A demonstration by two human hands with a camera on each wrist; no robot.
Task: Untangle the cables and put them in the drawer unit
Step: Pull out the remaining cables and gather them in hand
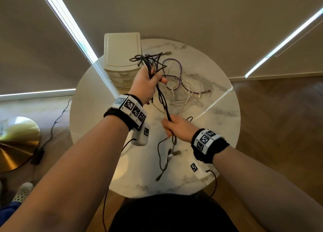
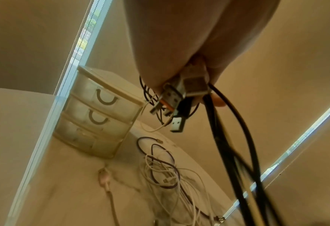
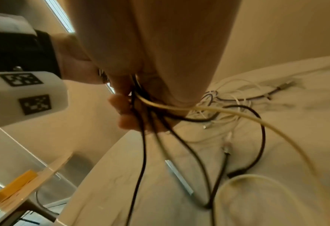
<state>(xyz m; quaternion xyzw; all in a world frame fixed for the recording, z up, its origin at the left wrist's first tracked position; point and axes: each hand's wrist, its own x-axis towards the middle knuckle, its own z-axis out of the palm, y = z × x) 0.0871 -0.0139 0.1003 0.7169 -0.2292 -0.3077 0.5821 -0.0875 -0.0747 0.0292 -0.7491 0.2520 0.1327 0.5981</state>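
My left hand point(image 1: 146, 82) is raised over the round marble table point(image 1: 218, 123) and grips a bundle of black cables point(image 1: 162, 98) near their USB plugs point(image 2: 181, 93). The bundle runs taut down to my right hand point(image 1: 174, 126), which grips the same black cables point(image 3: 143, 137) together with a cream cable point(image 3: 218, 110). Their loose ends point(image 1: 166, 158) trail on the table below. A heap of white and purple cables point(image 1: 181, 84) lies on the table beyond. The cream drawer unit point(image 1: 122, 56) stands at the far left of the table, all its drawers point(image 2: 100, 107) closed.
A brass lamp base point(image 1: 15, 144) and a thin black lead point(image 1: 54, 126) are on the wooden floor at the left. Drawn blinds with bright gaps point(image 1: 70, 25) stand behind the table. The table's near edge is close to my body.
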